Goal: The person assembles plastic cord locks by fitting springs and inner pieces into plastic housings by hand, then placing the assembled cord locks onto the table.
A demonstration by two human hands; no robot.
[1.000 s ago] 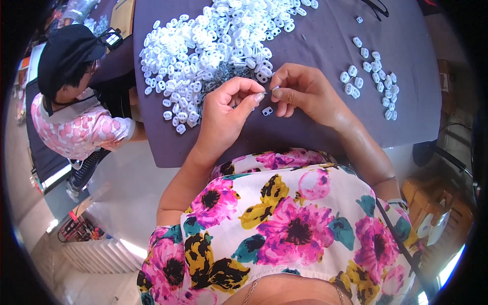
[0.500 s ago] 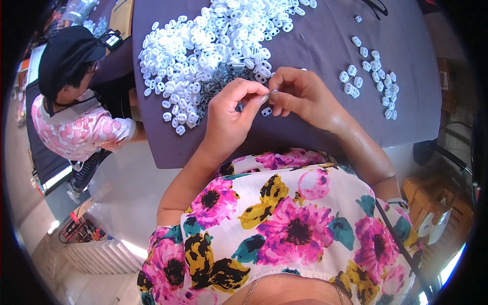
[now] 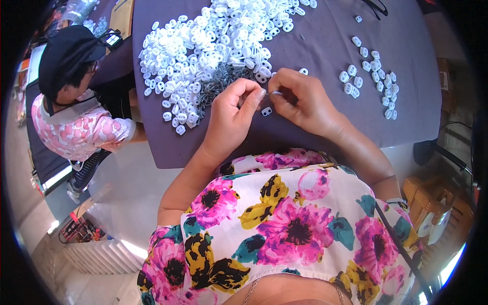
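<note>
Both my hands meet above the table's near middle, fingertips almost touching. My left hand (image 3: 231,109) is closed, its thumb and forefinger pinching something too small to make out. My right hand (image 3: 302,99) has its fingers curled around a small white piece (image 3: 276,93), of which only a pale edge shows. Just below the fingertips lies a loose white oval piece (image 3: 266,111) with two holes. Beyond my left hand sits a heap of small, thin grey parts (image 3: 223,79), their exact kind unclear. A large pile of white two-hole pieces (image 3: 203,40) spreads behind them.
On the right of the dark-clothed table (image 3: 325,51), several white pieces (image 3: 378,73) lie scattered. One more piece (image 3: 303,71) rests beyond my right hand. Black cords or straps (image 3: 376,7) lie at the far edge. To the left sits another person (image 3: 81,91) in a black cap.
My fingertips have drawn slightly apart, and my right hand has turned inward with its fingers curling more. A white piece beyond it has come more into view.
</note>
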